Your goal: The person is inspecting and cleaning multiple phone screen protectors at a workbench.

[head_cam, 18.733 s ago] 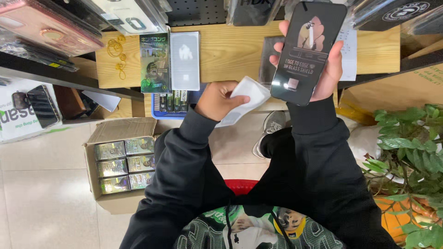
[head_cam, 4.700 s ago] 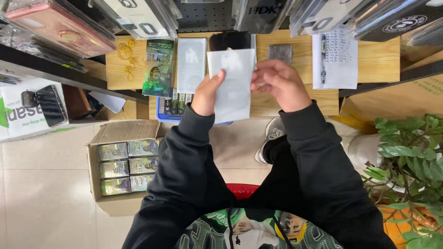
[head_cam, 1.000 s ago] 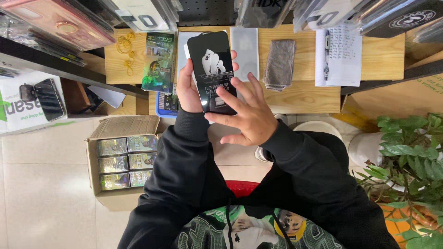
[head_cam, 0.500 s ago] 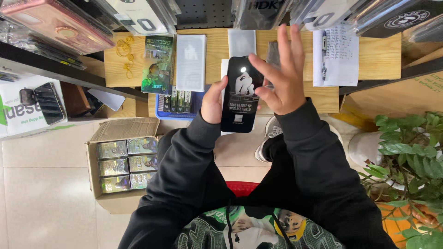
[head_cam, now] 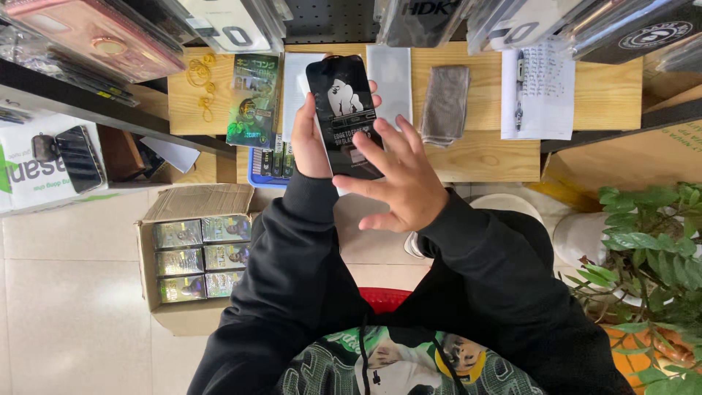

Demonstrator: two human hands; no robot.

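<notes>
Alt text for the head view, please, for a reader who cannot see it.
The left hand holds a black phone-shaped card upright above a wooden table, while the right hand spreads open-fingered across its lower part. A grey cloth lies on the table; a cardboard box of small packs sits on the floor.

Black hoodie, long sleeves bunched at wrists, cuffs ribbed. Left hand [head_cam: 311, 139] and right hand [head_cam: 402, 179] bare, no rings, no watch. Chest print in green, white, yellow, cartoon-like figures. Black drawstrings hang down over print.
</notes>
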